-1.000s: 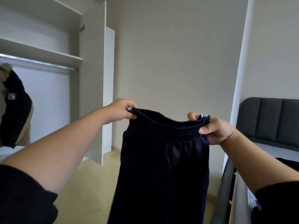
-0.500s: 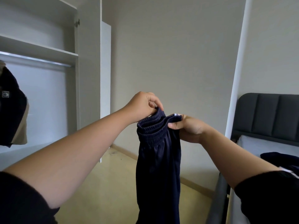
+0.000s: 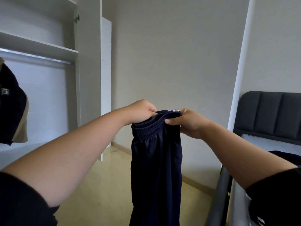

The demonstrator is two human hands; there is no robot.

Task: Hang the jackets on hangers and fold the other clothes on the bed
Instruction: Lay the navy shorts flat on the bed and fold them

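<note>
Navy trousers, doubled lengthwise, hang between the hands: left hand and right hand pinch the elastic waistband (held at arm's length); bed beyond the right hand.

No word, number or brand name can be read anywhere. The dark jacket hanging at the left edge of the wardrobe carries a small square patch with a pale ring-shaped mark, too small to make out. A white tab shows at the waistband of the navy trousers, with no print that can be told.
</note>
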